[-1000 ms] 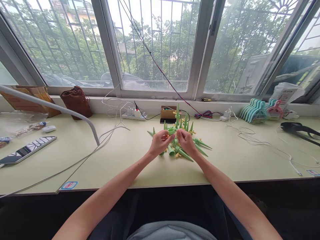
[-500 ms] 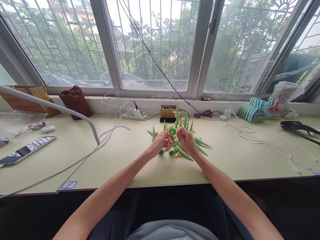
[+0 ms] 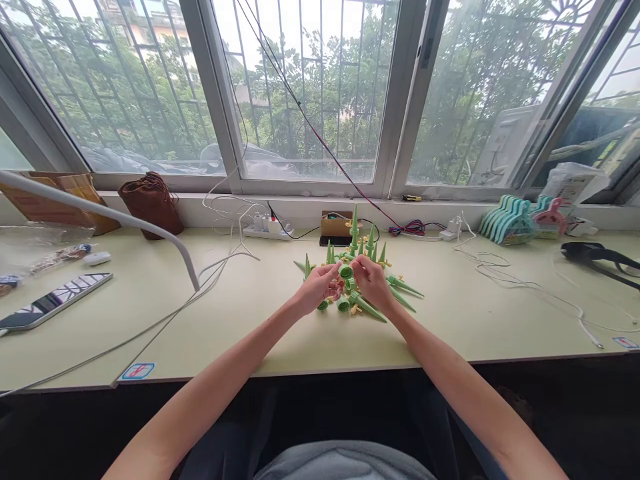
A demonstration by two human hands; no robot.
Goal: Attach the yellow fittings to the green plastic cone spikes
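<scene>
Between my hands is a green plastic plant watering spike (image 3: 345,272), its round hollow end turned toward me. My left hand (image 3: 320,287) grips it from the left, thumb along the rim and fingers curled beneath. From the right, my right hand (image 3: 369,275) pinches at the same spike's side; the small part under those fingertips is hidden. Around and behind them lies a cluster of similar spikes with yellow valves, some upright like the tall spike (image 3: 355,230), others on their sides like the lying spike (image 3: 371,309).
Behind the cluster are a small cardboard box (image 3: 336,221) and a dark phone (image 3: 335,241). White cables (image 3: 220,263) and a power strip (image 3: 267,231) lie left. Another phone (image 3: 57,300) is farther left. Hangers (image 3: 507,221) and black straps (image 3: 595,257) are on the right.
The held spike has turned and dropped slightly, so its hollow end now faces me. My left fingers have shifted around it; my right hand stays nearly in place.
</scene>
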